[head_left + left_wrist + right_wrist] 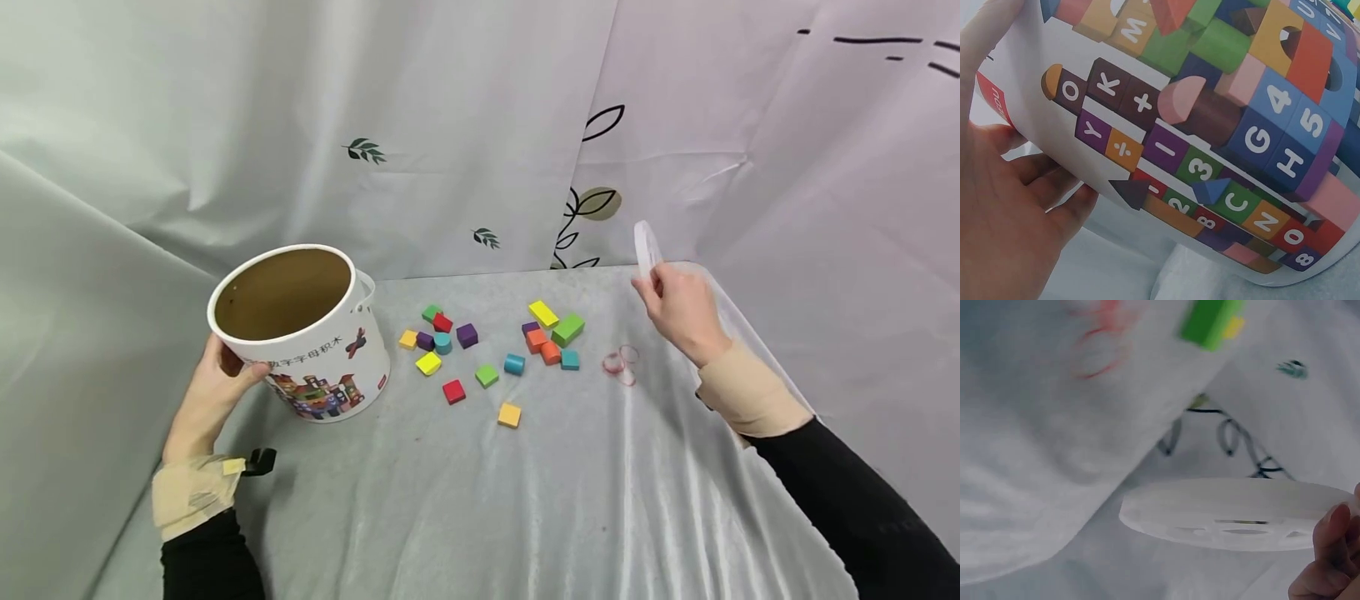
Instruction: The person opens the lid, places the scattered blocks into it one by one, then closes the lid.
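A white bucket (pixel 330 354) printed with colourful letter blocks stands at the left of the head view, its wide mouth uncovered. Its brown interior shows no blocks in the visible part. My left hand (pixel 213 387) grips the bucket's left side, thumb toward the front; the left wrist view shows the fingers (pixel 1041 187) against the printed wall. At the far right my right hand (pixel 686 308) pinches a thin white round lid (pixel 645 247) by its edge, held up on its side. The right wrist view shows slots along the lid (pixel 1229 515).
Several coloured wooden blocks lie scattered mid-table, among them a green block (pixel 567 329), a blue cylinder (pixel 514 364) and an orange-yellow block (pixel 509 415). Pinkish-red rings (pixel 613 363) lie right of them. Grey cloth (pixel 435 508) covers the table; patterned curtains (pixel 450 200) hang behind.
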### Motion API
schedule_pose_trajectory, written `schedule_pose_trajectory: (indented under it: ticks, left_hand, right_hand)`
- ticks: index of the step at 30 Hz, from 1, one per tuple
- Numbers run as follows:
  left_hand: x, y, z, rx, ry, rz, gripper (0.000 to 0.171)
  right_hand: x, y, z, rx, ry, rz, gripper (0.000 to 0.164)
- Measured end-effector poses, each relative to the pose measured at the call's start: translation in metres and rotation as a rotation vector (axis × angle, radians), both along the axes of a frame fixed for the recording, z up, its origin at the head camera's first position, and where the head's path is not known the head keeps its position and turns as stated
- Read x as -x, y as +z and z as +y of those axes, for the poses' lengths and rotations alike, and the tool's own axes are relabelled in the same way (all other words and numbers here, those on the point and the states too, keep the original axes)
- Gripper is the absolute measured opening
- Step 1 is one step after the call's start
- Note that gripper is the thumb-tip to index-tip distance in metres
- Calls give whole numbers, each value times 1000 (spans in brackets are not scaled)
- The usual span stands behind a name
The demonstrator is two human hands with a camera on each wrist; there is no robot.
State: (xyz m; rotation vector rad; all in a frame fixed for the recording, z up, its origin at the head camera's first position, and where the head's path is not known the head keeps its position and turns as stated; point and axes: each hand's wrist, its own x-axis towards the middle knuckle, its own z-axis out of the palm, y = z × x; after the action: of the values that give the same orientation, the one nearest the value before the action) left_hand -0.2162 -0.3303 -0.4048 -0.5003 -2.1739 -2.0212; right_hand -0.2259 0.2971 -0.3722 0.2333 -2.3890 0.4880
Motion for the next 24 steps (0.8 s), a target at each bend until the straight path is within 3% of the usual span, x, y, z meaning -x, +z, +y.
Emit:
schedule_pose_trajectory:
  ticks: [4, 10, 19, 24]
  left_hand:
    - [1, -1, 0, -10, -17, 9, 83]
    - [1, -2, -1, 10, 20, -13, 82]
    - [-3, -3, -4, 17, 33, -7, 83]
    - [0, 1, -1, 40, 27, -19, 83]
  right_hand:
    - [-7, -21, 11, -104, -21, -19, 30]
    - [-14, -49, 22, -209, -53, -106, 31]
    - [-14, -71, 35, -292, -70, -241, 28]
    - [-16, -82, 44, -278, -104, -393, 28]
